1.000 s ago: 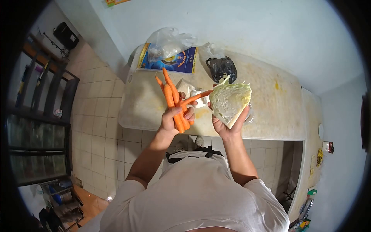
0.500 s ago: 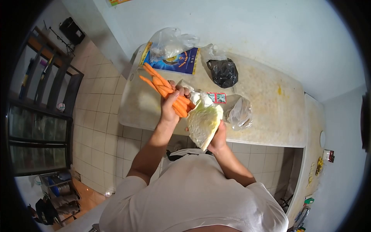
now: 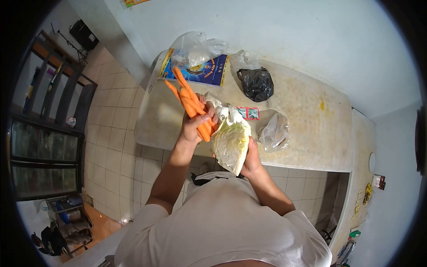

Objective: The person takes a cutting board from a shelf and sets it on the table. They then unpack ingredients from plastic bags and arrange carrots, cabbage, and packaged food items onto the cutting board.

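Note:
My left hand (image 3: 195, 124) is closed round a bunch of several carrots (image 3: 189, 101), their thin ends pointing up and away from me. In my right hand (image 3: 251, 159) is a cut piece of cabbage (image 3: 231, 144), its pale layered cut face turned up. Both vegetables are held over the near edge of the table, close together. Just beyond the cabbage lie white lumps (image 3: 229, 114) in what looks like plastic; their kind I cannot make out. Beside them are small red-edged green packets (image 3: 248, 113) on the table.
On the table (image 3: 307, 120) stand a black plastic bag (image 3: 255, 84), a clear bag (image 3: 275, 132) at the right and another clear bag (image 3: 195, 49) over a blue printed sheet (image 3: 215, 73). A wall runs along the far side. Dark shelves (image 3: 58, 89) stand at the left.
The carrots have swung more upright and slightly right in my left hand. The cabbage has turned and shifted a little left, its cut face now showing more.

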A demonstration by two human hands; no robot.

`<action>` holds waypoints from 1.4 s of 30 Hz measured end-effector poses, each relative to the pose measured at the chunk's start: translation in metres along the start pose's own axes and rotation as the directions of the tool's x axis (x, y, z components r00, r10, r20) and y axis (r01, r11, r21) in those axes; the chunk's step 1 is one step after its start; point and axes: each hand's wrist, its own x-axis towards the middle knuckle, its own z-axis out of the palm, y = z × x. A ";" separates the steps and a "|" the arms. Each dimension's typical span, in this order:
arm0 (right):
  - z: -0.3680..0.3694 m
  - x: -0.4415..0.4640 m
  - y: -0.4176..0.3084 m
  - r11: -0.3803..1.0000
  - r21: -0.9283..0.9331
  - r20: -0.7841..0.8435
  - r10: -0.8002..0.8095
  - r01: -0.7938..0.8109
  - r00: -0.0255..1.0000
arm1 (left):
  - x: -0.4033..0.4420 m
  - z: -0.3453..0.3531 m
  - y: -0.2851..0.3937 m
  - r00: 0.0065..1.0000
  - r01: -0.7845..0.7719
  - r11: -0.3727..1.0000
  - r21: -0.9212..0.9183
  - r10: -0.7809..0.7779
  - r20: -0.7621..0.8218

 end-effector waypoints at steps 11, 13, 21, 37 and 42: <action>-0.055 0.004 -0.042 0.982 -0.186 -0.022 -0.011 0.007 1.000 | -0.014 0.000 0.029 0.867 0.438 0.897 0.062 -0.440 0.234; -0.023 0.008 -0.059 0.979 -0.200 0.085 -0.026 0.043 0.996 | -0.016 -0.001 0.031 0.838 0.492 0.860 0.133 -0.509 0.197; -0.006 0.021 -0.049 0.965 -0.236 0.062 -0.104 0.116 0.993 | -0.024 -0.007 0.033 0.837 0.497 0.852 0.162 -0.520 0.167; -0.003 0.002 -0.070 0.992 -0.088 0.080 -0.080 0.087 0.994 | -0.030 -0.018 0.054 0.741 0.545 0.813 0.206 -0.582 0.334; -0.003 0.002 -0.078 0.984 -0.096 0.088 -0.140 0.149 0.986 | -0.031 -0.020 0.063 0.635 0.580 0.723 0.376 -0.690 0.347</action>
